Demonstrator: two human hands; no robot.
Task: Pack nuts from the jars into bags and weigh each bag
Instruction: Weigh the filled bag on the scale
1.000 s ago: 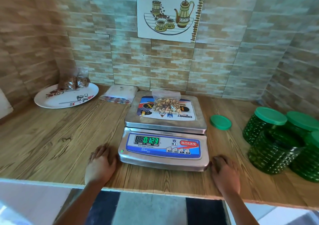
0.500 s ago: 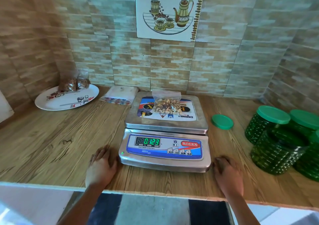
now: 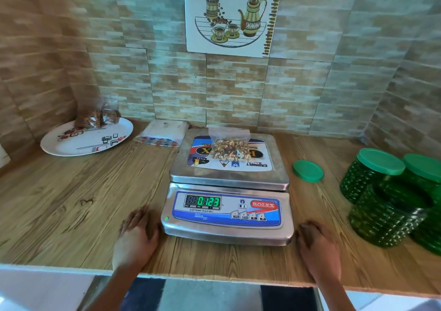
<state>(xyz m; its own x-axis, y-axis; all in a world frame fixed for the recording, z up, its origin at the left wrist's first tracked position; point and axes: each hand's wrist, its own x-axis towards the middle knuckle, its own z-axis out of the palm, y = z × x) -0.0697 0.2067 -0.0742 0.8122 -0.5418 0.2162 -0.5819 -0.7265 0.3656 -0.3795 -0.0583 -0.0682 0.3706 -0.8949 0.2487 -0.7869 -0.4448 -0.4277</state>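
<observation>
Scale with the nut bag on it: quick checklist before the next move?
1. ok: nut bag sits wholly on the scale pan.
2. ok: display is legible, reads 0.123.
3. ok: left hand and right hand are off the pan, resting on the counter.
4. cannot tell: bag top sealed.
5. ok: plate has bare room beside the packed bags.
6. not ok: front jar is open; loose lid lies on the counter.
</observation>
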